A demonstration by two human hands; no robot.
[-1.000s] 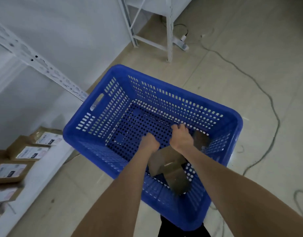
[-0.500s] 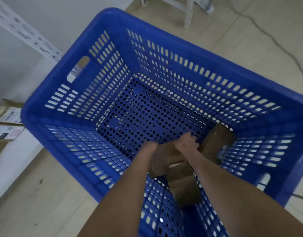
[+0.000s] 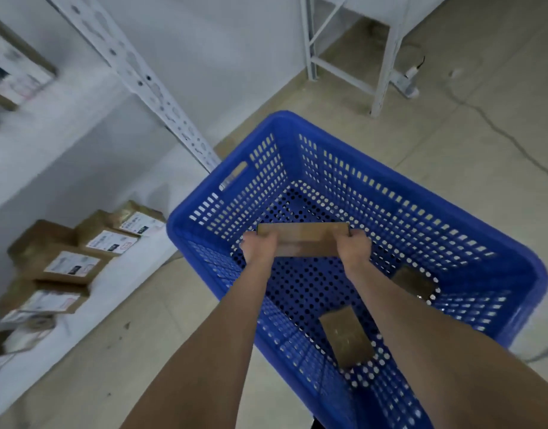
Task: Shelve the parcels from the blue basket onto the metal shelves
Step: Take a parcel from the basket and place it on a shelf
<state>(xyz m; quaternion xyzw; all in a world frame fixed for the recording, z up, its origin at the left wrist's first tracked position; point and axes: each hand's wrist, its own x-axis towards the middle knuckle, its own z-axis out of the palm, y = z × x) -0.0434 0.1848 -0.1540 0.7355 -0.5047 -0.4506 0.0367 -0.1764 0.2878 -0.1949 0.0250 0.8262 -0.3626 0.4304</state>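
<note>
The left hand and right hand are curling round opposite ends of a flat cardboard parcel, holding it level between them over the blue basket, where it is looking light, stiff and best gripped by those short ends.

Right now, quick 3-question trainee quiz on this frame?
1. True or false: labelled parcels sit on the shelf left of the blue basket.
2. The held parcel is gripped by: A one hand, B both hands, C neither.
3. Fill in: ___ parcels lie on the basket floor.

Key: 1 true. 2 B: left hand and right hand grip its ends. 3 two: near parcel, far parcel.
</note>
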